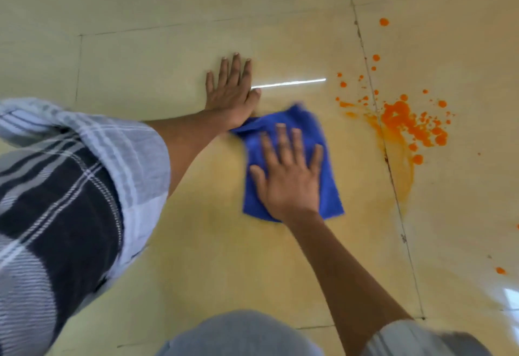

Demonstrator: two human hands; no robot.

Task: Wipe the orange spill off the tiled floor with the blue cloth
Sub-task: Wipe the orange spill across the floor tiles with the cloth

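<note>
A blue cloth [323, 159] lies flat on the tiled floor [168, 74] near the middle of the view. My right hand [289, 175] presses on it with straight, spread fingers. My left hand [230, 91] rests flat on the floor just left of the cloth's far corner, fingers straight. The orange spill [407, 122] sits to the right of the cloth along a tile joint, with thick blobs, scattered drops and a pale smear [404, 175] trailing toward me. The cloth does not touch the thick blobs.
A knee in checked cloth [70, 187] fills the left side. A grey-clad knee [241, 333] shows at the bottom. Stray orange drops lie far right [500, 270] and at the back [384, 22]. A light reflection streaks the floor [289, 83].
</note>
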